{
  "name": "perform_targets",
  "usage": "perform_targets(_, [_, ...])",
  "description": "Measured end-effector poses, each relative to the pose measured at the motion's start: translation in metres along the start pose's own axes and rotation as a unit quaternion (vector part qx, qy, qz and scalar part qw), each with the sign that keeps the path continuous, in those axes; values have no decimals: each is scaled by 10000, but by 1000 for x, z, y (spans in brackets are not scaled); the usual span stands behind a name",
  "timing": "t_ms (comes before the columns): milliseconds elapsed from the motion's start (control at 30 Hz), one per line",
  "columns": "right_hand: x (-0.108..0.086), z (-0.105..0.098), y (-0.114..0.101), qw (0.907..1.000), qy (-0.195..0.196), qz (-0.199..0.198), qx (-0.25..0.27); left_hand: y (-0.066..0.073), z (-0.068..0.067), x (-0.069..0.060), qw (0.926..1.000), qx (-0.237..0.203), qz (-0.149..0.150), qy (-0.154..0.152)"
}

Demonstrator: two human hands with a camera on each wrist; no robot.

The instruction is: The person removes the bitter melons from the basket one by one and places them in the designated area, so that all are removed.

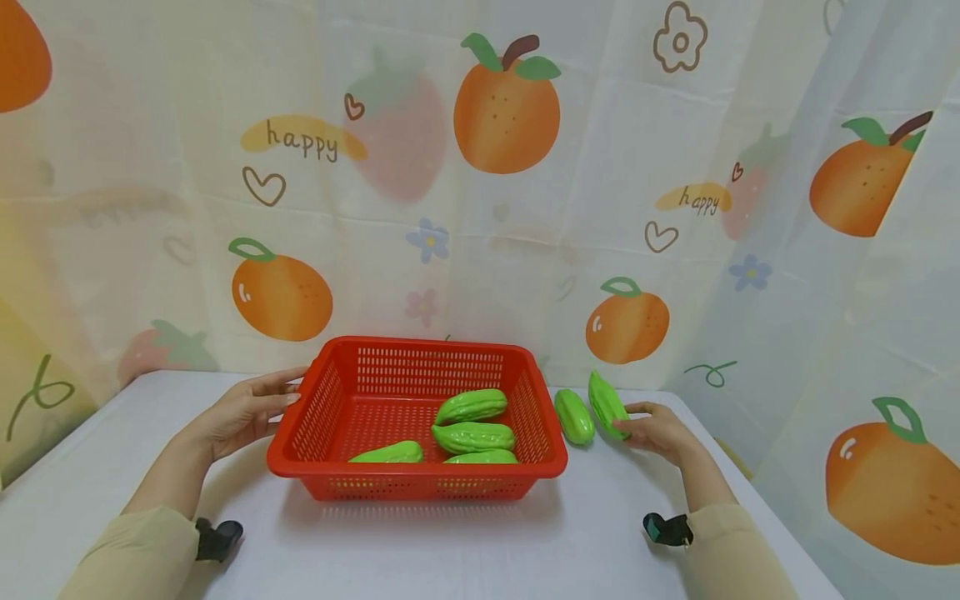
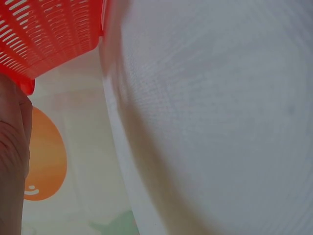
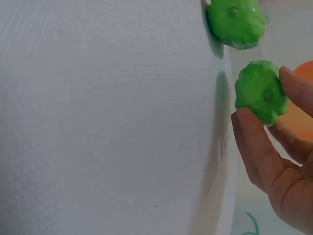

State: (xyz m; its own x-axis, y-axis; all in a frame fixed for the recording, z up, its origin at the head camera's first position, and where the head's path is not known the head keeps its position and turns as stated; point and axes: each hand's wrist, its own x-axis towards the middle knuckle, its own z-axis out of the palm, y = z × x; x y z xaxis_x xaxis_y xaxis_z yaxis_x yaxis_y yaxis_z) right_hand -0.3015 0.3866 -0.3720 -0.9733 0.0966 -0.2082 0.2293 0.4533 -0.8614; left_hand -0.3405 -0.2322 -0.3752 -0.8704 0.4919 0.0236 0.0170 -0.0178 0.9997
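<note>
Right grip (image 1: 658, 430) pinches a green gourd (image 1: 606, 403); left grip (image 1: 242, 413), loosely extended, touches the red basket (image 1: 416, 470) on the desk (image 1: 420, 554).

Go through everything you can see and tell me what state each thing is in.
Red basket, upright on the table, partly filled.
Four visible gourds in the basket, lying down, two partly hidden by the front rim.
Gourd beside the basket, lying loose.
Outermost gourd, tilted, pinched by the right hand.
Left hand, touching the basket's left side.
Curtain, hanging.
</note>
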Motion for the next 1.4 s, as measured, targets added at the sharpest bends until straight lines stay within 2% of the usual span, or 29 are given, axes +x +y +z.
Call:
perform_targets(533, [1, 3, 9, 9999, -14, 127, 8, 0, 2, 0, 10000, -54, -65, 52])
perform_targets(867, [-1, 5, 7, 9999, 27, 150, 3, 0, 1, 1, 9999, -102, -28, -28])
perform_targets(1100, [-1, 6, 6, 9994, 78, 323, -101, -1, 1, 1, 9998, -220, -32, 4])
perform_targets(1400, [-3, 6, 5, 9994, 25, 326, -90, -1, 1, 2, 9999, -68, -101, 96])
